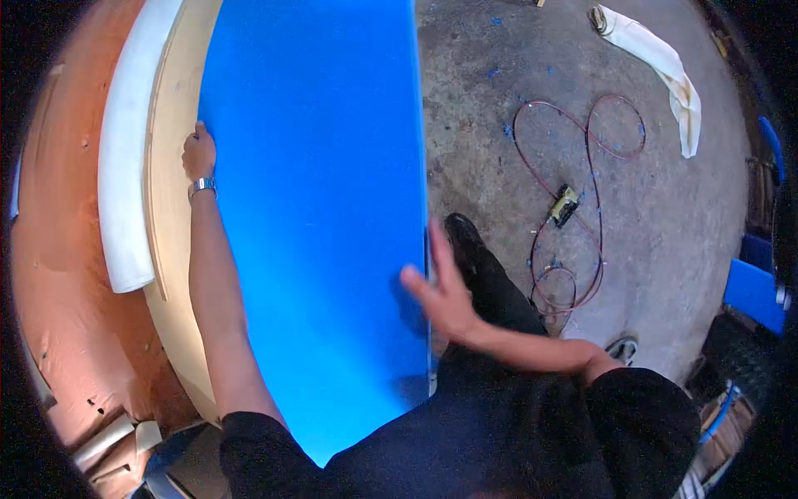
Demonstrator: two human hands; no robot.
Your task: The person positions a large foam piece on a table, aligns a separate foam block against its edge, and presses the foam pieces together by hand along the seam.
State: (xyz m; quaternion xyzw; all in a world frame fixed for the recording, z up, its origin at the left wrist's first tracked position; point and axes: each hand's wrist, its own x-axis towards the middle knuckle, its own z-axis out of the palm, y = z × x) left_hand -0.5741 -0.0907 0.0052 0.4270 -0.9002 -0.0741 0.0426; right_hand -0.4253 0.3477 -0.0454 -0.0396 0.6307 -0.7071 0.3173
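A long, bright blue sheet (316,191) stretches away from my body, its surface smooth and flat. At its far left edge my left hand (199,155) is closed, fingers curled at the border of the sheet, a metal-band watch on the wrist. My right hand (446,293) is by the sheet's right edge, thumb and fingers spread, slightly smeared by motion. It holds nothing that I can see, and whether it touches the edge I cannot tell. Pale wood (179,100) shows along the left side of the sheet.
A white roll (125,166) lies left of the wood, beside brown-orange sheeting (62,241). On the concrete floor (482,150), a reddish hose (600,224) lies looped around a small yellow-black device (564,205). A rolled white cloth (652,58) lies farther off, at upper right.
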